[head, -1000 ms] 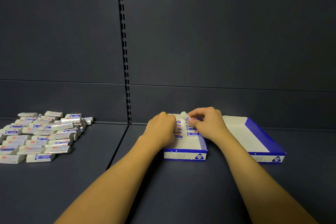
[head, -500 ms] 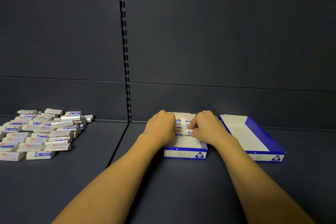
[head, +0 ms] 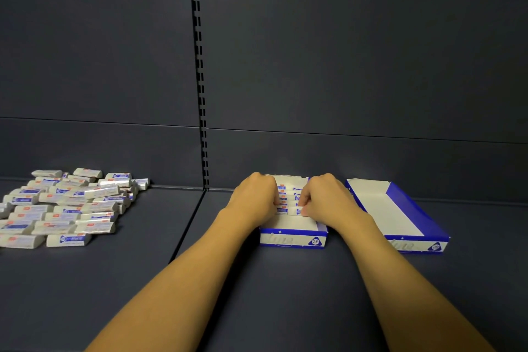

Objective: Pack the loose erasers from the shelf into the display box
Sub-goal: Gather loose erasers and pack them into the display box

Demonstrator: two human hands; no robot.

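Observation:
A blue-and-white display box (head: 293, 237) stands on the dark shelf at centre. Inside it a row of white erasers with blue labels (head: 285, 200) runs from the back toward the front. My left hand (head: 254, 200) sits at the row's left side, fingers curled against the erasers. My right hand (head: 328, 200) is at the right side, its fingertips pinching the frontmost eraser (head: 289, 211) in the row. A heap of loose wrapped erasers (head: 68, 206) lies at the far left of the shelf.
A second blue-and-white box (head: 411, 208), with nothing in it, lies just right of my right hand. The shelf's back wall and a slotted upright (head: 201, 123) rise behind. Bare shelf surface (head: 177, 223) separates the heap from the box.
My right hand came down from above the row with an eraser and set it at the front of the row. Both hands now press in closer on the erasers.

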